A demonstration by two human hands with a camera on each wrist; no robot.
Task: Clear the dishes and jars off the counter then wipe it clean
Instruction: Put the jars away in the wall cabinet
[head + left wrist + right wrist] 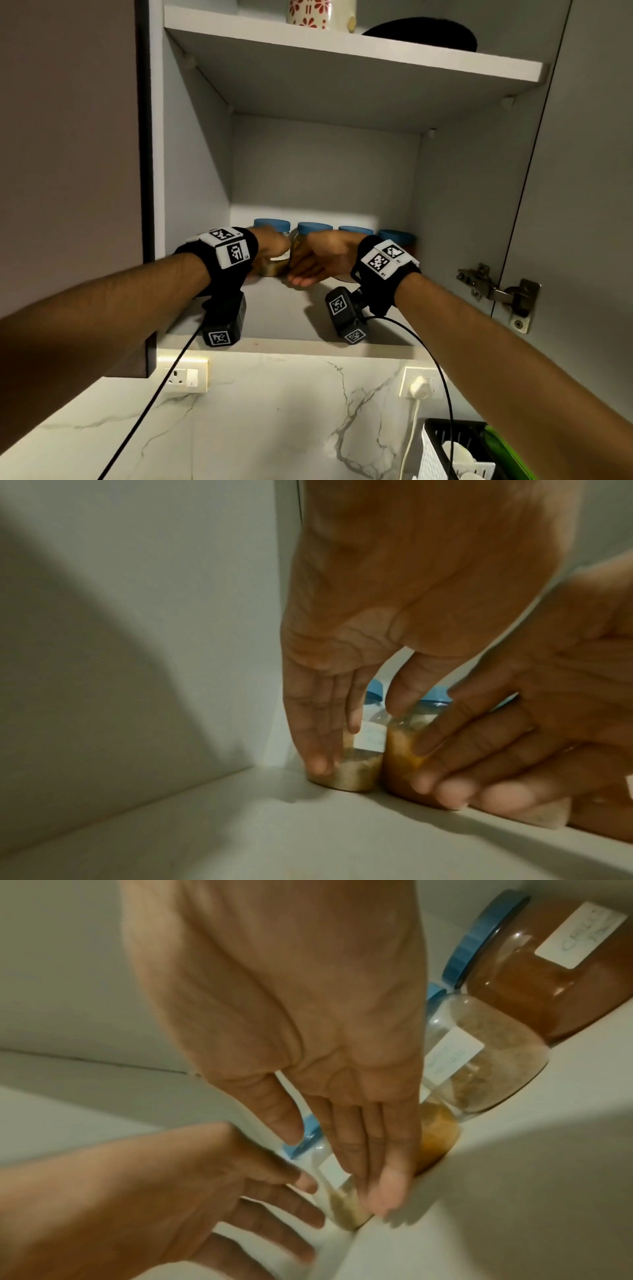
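Note:
Four blue-lidded spice jars stand in a row at the back of the lower cabinet shelf (281,315). My left hand (272,245) reaches to the leftmost jar (359,769), which holds pale powder. Its straight fingers (315,745) lie along the jar's left side, and the thumb is near the gap between the jars. My right hand (342,1164) lies flat with straight fingers against the front of the second jar (438,1137), which holds yellow powder. The third jar (486,1064) holds brown powder. The fourth jar (548,982) holds red-brown powder.
The cabinet's left wall (137,615) is close to the leftmost jar. An upper shelf carries a floral mug (318,13) and a black dish (421,34). The open door's hinge (496,291) is at the right. Below are the marble backsplash, a socket (185,375), a plug (419,387) and a white basket (442,455).

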